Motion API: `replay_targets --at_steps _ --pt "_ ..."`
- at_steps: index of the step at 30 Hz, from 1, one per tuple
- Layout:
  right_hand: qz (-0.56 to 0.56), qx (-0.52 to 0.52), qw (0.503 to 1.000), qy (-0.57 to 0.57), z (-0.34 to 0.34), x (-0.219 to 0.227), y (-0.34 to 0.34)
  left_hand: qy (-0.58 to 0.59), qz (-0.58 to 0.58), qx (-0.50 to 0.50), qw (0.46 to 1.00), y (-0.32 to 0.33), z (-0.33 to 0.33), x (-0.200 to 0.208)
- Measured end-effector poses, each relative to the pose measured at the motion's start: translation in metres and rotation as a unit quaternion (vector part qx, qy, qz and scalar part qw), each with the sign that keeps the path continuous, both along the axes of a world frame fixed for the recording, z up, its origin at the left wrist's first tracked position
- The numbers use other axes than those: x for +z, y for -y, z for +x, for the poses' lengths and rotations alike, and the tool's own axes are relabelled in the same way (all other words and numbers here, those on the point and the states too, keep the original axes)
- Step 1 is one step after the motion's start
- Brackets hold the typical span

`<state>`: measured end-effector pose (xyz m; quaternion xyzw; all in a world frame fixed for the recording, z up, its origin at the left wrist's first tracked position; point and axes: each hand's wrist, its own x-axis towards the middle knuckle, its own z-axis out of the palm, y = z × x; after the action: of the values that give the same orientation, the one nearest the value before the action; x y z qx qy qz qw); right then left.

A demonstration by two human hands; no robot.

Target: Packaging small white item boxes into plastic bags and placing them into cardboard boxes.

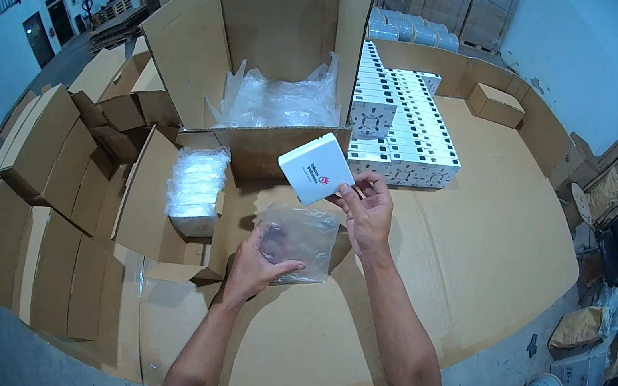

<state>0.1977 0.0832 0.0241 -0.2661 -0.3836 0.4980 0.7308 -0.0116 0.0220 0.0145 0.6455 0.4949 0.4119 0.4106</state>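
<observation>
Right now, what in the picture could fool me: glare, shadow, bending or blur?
Head view: the corners fall to black, and the near edge of the table bows; head view: glare whitens the wrapped stack; head view: shadow darkens the table between the forearms; head view: the cloudy plastic bag veils fingers of the left hand.

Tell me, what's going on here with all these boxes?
A person holds a small white box in the right grip and a clear plastic bag in the left grip. The box is outside the bag. More clear plastic lies in the tall open carton, and wrapped packages sit in a smaller carton on the left.
</observation>
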Motion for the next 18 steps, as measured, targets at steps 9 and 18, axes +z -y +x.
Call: replay_targets --at_steps 9,18 --pt "-0.012 0.029 0.999 0.033 -0.001 -0.003 0.002 0.002 -0.01 -0.006 1.0 -0.003 -0.003 -0.003" --pt "0.003 0.056 0.998 0.035 0.013 -0.006 -0.001 0.046 0.004 0.001 0.999 -0.004 -0.003 -0.002"
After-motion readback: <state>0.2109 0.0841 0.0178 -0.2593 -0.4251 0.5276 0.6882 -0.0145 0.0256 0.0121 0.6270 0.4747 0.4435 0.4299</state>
